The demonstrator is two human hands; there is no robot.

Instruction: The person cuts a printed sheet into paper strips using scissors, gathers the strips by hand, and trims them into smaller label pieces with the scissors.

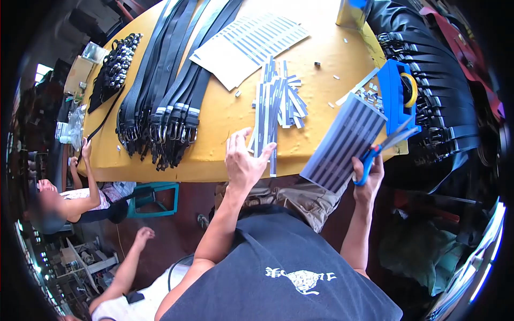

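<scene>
Head view: you look down over the near edge of the yellow table [211,134].
Right hand: your right hand [369,179] is curled around the blue-handled scissors [367,163], whose blades point up and away to the right. Its thumb lies at the near edge of the striped sheet [342,142].
Striped sheet: it is tilted in front of these fingers, to their left, and its long axis runs from near left to far right.
Left hand: your left hand [243,163] has the fingers spread, with thumb and forefinger apart. The thumb is at the near end of the long strips [261,120]; whether it presses on them, I cannot tell.
Long strips: they go from this thumb straight away from you, so the left hand is the nearer one. The sheet is to their right.
Strip pile: the loose strips [292,107] lie crossed just beside, on the right.
Around: black belts [160,80] lie to the left; beyond the sheet stands a blue case [393,88], with small metal pieces [369,96] next to it.
Far side: printed sheets [257,40] lie fanned behind the strips.
In the way: the blades reach across the front of the case.
</scene>
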